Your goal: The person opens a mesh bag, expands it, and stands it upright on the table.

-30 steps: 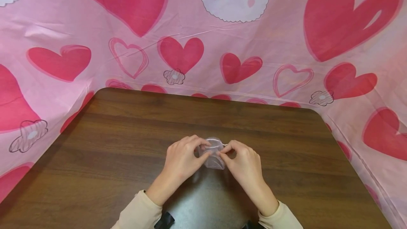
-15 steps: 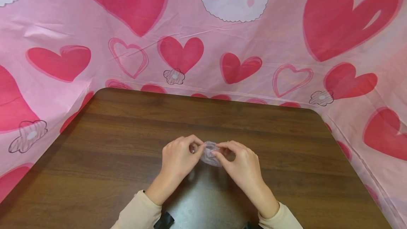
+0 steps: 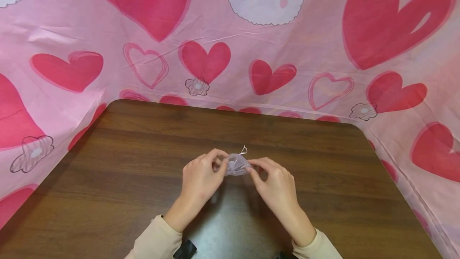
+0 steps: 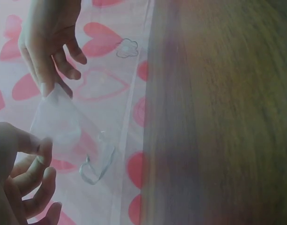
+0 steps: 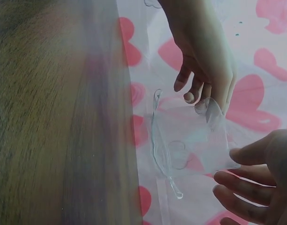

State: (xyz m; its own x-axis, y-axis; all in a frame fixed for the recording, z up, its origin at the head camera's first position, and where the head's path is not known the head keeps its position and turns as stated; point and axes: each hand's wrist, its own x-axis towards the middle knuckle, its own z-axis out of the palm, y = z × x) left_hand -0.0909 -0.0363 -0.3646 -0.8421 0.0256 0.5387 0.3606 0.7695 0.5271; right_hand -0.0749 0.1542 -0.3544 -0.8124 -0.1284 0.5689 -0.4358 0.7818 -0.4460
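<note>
A small sheer, whitish drawstring pouch (image 3: pixel 237 165) is held stretched between both hands above the table. My left hand (image 3: pixel 202 175) pinches its left side between thumb and fingertips. At the opposite corner my right hand (image 3: pixel 276 180) pinches the thin fabric. A loop of white drawstring (image 3: pixel 243 150) sticks out at the far side. In the right wrist view the cord (image 5: pixel 154 145) runs along one edge of the pouch (image 5: pixel 192 140), with a loop at each end. The left wrist view shows the pouch (image 4: pixel 61 124) see-through, a corner under the right hand's fingertips.
Beneath the hands lies a dark brown wood-grain table (image 3: pixel 151 139) with rounded far corners. A pink cloth (image 3: pixel 215 23) printed with red hearts hangs behind it and along both sides. Black wrist straps (image 3: pixel 185 249) show at the bottom edge, below beige sleeves (image 3: pixel 158 237).
The pouch has been turned and flattened between the hands; its drawstring loop now points away at the far side. My left hand has shifted slightly left. The right hand's grip moved to the pouch's right edge.
</note>
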